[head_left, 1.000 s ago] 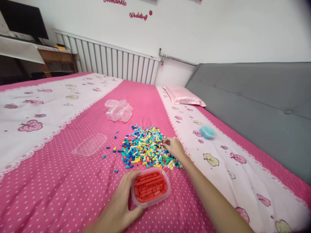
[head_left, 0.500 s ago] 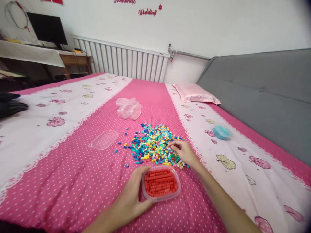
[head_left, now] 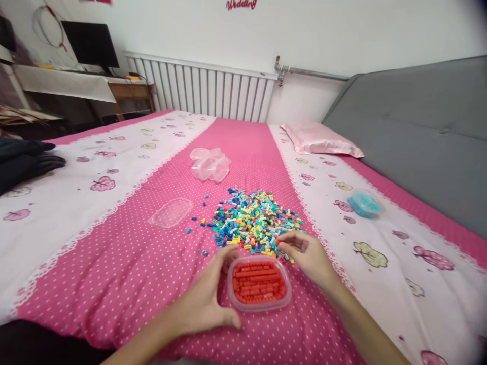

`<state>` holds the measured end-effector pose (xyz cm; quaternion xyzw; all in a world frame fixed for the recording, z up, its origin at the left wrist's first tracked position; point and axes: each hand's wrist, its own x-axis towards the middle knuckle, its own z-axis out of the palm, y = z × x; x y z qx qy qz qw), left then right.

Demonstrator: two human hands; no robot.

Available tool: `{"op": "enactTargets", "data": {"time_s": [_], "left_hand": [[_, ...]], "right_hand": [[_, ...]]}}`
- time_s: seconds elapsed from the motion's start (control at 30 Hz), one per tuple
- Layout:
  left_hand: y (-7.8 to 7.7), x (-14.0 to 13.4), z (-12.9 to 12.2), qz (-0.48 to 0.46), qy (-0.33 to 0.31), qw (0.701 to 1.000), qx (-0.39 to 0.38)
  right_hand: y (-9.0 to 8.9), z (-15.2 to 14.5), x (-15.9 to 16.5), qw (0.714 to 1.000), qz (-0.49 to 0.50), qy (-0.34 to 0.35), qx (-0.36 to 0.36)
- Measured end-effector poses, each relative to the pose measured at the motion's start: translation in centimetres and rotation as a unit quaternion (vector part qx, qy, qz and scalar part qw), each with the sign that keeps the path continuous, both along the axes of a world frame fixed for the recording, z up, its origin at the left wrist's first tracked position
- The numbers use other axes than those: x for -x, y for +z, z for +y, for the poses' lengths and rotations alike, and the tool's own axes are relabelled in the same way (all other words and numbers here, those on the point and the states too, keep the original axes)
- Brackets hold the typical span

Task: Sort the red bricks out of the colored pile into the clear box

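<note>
A clear plastic container (head_left: 288, 299) filled with rows of red toy bricks (head_left: 258, 281) sits on the pink bedspread in front of me. Curved around its left side is my left hand (head_left: 207, 299), open, with thumb and fingers apart and a small gap from the wall. My right hand (head_left: 310, 256) pinches a small red toy brick (head_left: 278, 242) between thumb and forefinger, just above the container's far right corner. Beyond it spreads a pile of small mixed-colour bricks (head_left: 251, 215), blue, yellow, teal, white and red.
A clear lid (head_left: 172, 212) lies left of the pile. Several nested clear containers (head_left: 210, 165) are farther back. On the right stands a lidded container of light blue bricks (head_left: 365, 204). A pink pillow (head_left: 321, 138) lies by the grey headboard (head_left: 414, 111); dark cloth (head_left: 26, 159) is at far left.
My right hand has drawn back from the pile toward the container with the red brick. My left hand has loosened from the container's side. The view has shifted slightly.
</note>
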<state>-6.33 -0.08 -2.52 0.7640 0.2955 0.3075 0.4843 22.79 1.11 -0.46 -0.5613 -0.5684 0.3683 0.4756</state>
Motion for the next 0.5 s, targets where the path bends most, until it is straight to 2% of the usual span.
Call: {"op": "enactTargets", "data": {"time_s": [0.03,0.1,0.17,0.23,0.37,0.5], "left_hand": [[0.6,0.2,0.7,0.003,0.005,1.0,-0.006],[2.0,-0.1,2.7,0.012,0.041,0.997,-0.068],[3.1,-1.4,5.2,0.038,0.066,0.982,-0.173],[3.7,-3.4,7.9,0.043,0.053,0.975,-0.214],[3.1,-6.8,11.4,0.037,0.022,0.958,-0.283],[2.0,-7.4,11.2,0.027,0.05,0.945,-0.322]], "right_hand": [[0.1,-0.1,0.3,1.0,0.007,0.002,-0.001],[0.1,0.1,1.0,1.0,0.019,0.013,0.0],[-0.1,1.1,1.5,0.999,0.029,0.026,-0.002],[-0.4,2.5,1.9,0.999,0.039,0.033,-0.007],[-0.9,5.1,2.2,0.998,0.056,0.025,-0.032],[-1.2,5.4,2.4,0.996,0.073,0.031,-0.035]]}}
